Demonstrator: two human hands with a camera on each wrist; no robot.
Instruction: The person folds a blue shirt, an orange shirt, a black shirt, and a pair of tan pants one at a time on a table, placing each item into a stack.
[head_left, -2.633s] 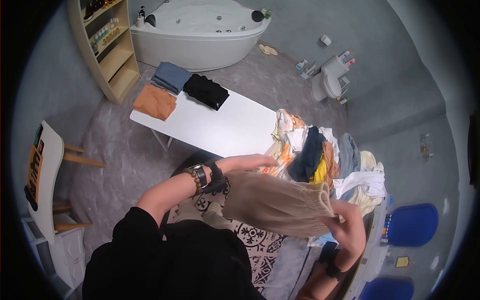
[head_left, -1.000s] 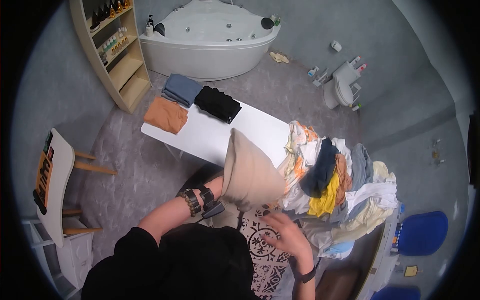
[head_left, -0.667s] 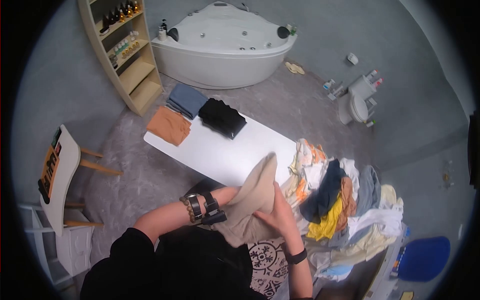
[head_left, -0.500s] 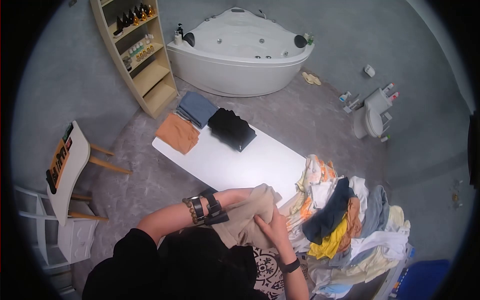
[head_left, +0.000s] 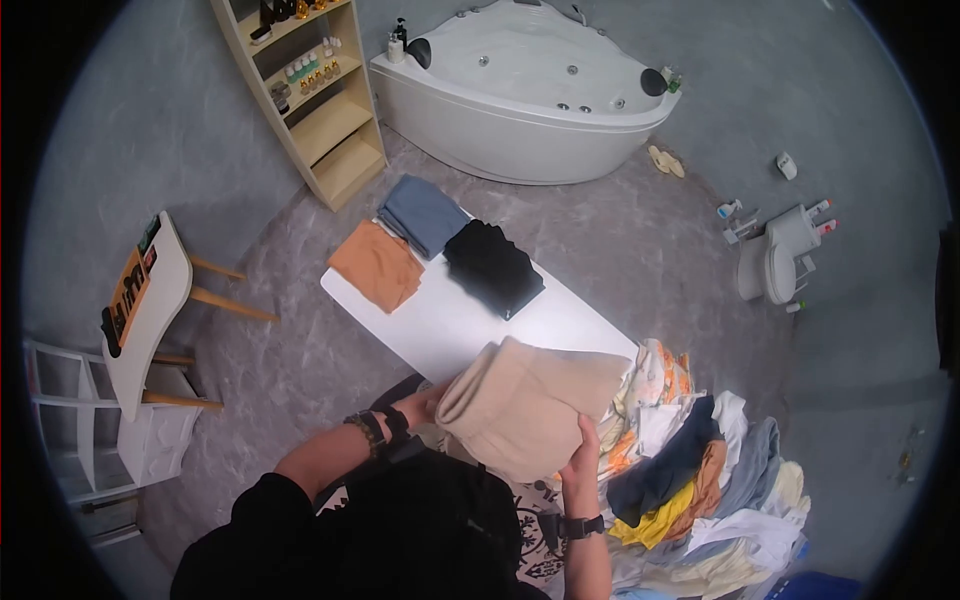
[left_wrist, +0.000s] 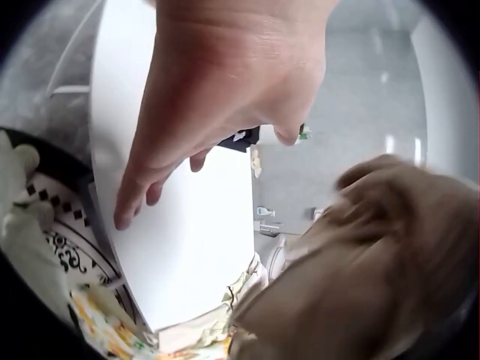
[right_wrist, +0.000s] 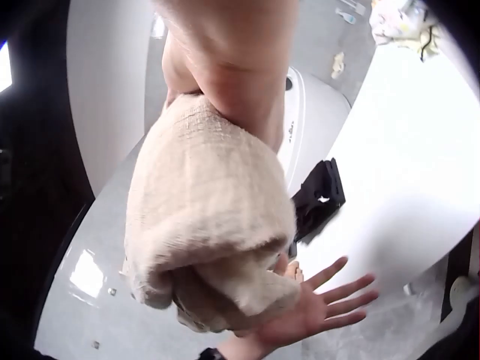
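Folded beige pants (head_left: 530, 405) hang in a thick bundle above the near side of the white table (head_left: 425, 320). My right hand (head_left: 580, 452) grips their right side, thumb on top; in the right wrist view the folded cloth (right_wrist: 210, 195) droops from that hand. My left hand (head_left: 425, 405) is at the left end of the bundle, partly hidden by it in the head view. The right wrist view shows this left hand (right_wrist: 307, 311) with straight, spread fingers beside the cloth. In the left wrist view the hand (left_wrist: 217, 90) is extended over the table.
Folded orange (head_left: 377, 265), blue-grey (head_left: 422, 215) and black (head_left: 492, 268) clothes lie at the table's far end. A heap of mixed clothes (head_left: 665, 480) covers the right end. Beyond stand a bathtub (head_left: 520, 140), a shelf (head_left: 335, 130) and a toilet (head_left: 775, 265).
The pants went from stretched between both hands, to draped over the left forearm, to a compact folded bundle in the right hand. The left arm has come out of the cloth.
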